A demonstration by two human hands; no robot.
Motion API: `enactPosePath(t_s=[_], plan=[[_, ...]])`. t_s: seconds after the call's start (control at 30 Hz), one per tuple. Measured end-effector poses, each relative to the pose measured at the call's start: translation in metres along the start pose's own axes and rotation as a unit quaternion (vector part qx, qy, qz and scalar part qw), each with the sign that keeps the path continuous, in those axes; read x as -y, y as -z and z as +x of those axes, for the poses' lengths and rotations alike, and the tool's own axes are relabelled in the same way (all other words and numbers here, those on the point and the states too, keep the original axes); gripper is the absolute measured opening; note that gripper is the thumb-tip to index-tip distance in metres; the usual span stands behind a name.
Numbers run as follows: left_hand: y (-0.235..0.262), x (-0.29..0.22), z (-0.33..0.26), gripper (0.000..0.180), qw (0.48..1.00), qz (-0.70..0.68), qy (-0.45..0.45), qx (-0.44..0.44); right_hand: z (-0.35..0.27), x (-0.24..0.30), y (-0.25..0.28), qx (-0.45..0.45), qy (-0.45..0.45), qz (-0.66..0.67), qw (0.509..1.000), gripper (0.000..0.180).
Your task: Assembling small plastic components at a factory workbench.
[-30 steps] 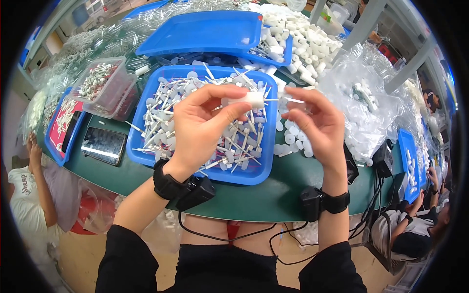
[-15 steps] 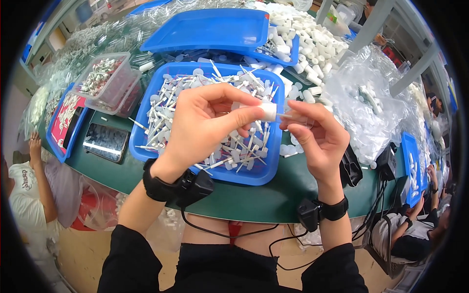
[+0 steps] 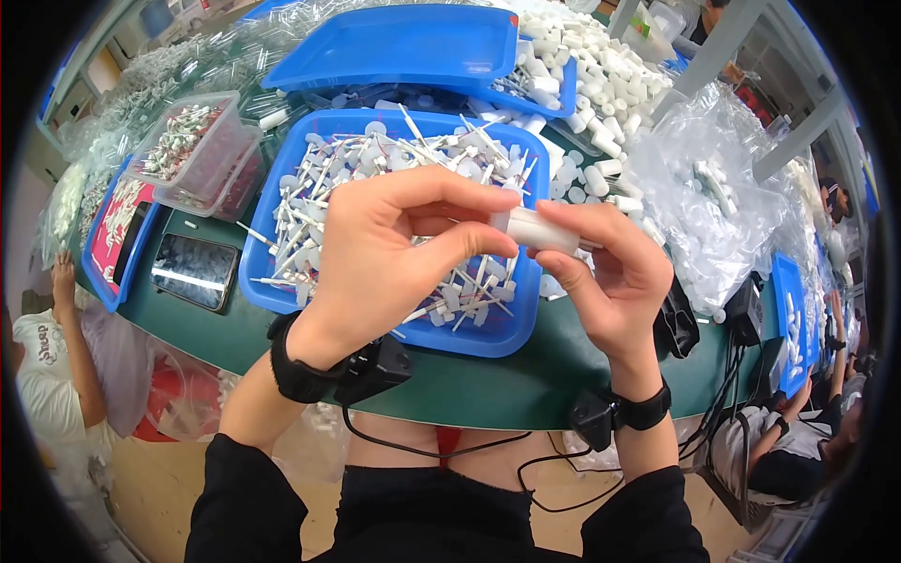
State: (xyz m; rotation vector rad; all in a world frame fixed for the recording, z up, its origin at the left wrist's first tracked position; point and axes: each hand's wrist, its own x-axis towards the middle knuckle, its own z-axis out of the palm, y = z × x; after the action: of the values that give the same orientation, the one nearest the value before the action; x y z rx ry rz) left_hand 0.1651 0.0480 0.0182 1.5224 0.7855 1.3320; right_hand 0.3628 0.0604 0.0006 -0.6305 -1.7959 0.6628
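Above a blue tray (image 3: 526,319), a short white cylinder (image 3: 542,231) lies sideways between my hands. My right hand (image 3: 615,272) is closed round its right end, with thumb and index finger pinching it. A thin white stem shows beside the right fingers. At the other end, my left hand (image 3: 394,253) pinches the cylinder's rim, where a translucent edge shows; the remaining left fingers curl behind. Many thin white sticks with translucent discs (image 3: 375,129) and fine reddish wires fill the tray below.
Behind stands another blue tray (image 3: 394,47), beside a heap of white cylinders (image 3: 601,84). Clear plastic boxes (image 3: 202,155) of small parts and a phone (image 3: 194,270) are at left. A plastic bag (image 3: 694,206) and black cables (image 3: 718,394) lie right. Other people sit on both sides.
The white cylinder has shifted slightly right and tilted. My right fingers have moved from the thin stem at its end onto the cylinder itself; my left fingers are now at its left rim.
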Motion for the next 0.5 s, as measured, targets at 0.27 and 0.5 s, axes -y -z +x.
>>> enactPosePath(t_s=[0.27,0.5], plan=[[0.004,0.012,-0.001,0.025,0.980,0.107,-0.165,0.016,-0.004,0.013,-0.007,-0.024,-0.218,0.202,0.955,0.025],[-0.001,0.007,-0.007,0.023,0.980,0.113,-0.161,0.018,-0.004,0.011,-0.006,-0.033,0.041,-0.081,0.995,0.028]])
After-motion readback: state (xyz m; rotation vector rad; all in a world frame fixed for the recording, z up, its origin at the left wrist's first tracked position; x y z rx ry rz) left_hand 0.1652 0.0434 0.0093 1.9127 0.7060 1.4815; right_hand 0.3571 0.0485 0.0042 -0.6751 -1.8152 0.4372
